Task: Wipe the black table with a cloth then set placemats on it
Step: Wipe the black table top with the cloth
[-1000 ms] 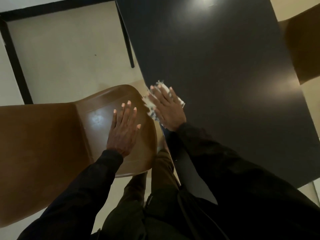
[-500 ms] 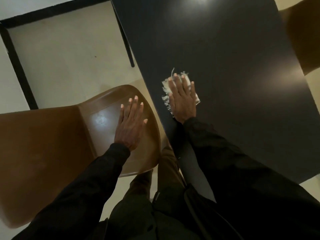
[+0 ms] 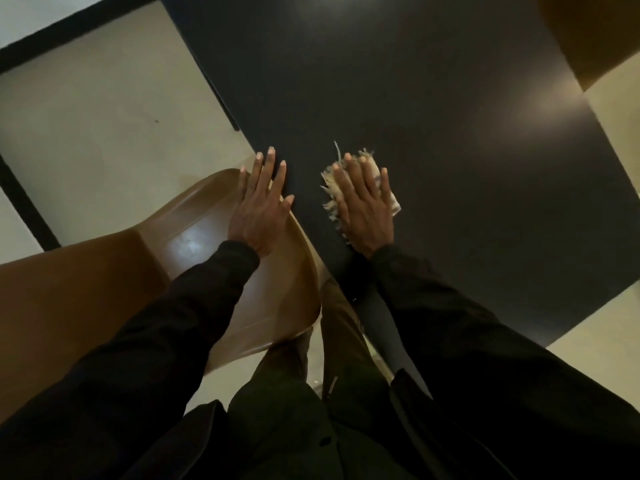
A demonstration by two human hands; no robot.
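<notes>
**Black table (image 3: 433, 98), one cloth (image 3: 375, 168) pinned flat**

Seen from above: pale cream floor (image 3: 104, 116) on all sides of the matte black top, with two soft patches of reflected light on it, one at the far edge and one toward the right. One thin black table leg (image 3: 221, 98) in view under the far left corner. Dark bars (image 3: 24, 192) across the floor at the far left.

Counted: one table, one cloth, two hands, two brown chairs. Nearer chair (image 3: 104, 289) at the left, its glossy moulded seat close against the table's left edge. Second chair (image 3: 595, 32) at the far right corner, only partly in frame.

Cloth: small, whitish, frayed into loose threads along its left and far sides, lying on the table near the left edge. Right hand (image 3: 363, 209) laid flat on top of it, fingers straight and close together, pressing down and covering most of it. Fringe showing at the left, a folded corner at the right.

Left hand (image 3: 261, 206) just to the left, apart from the cloth: fingers straight and slightly fanned, holding nothing, palm above the chair's seat rim, fingertips over the table's left edge. Cannot tell whether resting on the table or hovering above it.

Both arms in black sleeves (image 3: 173, 323); dark trousers (image 3: 339, 323) between chair and table at the near edge.
</notes>
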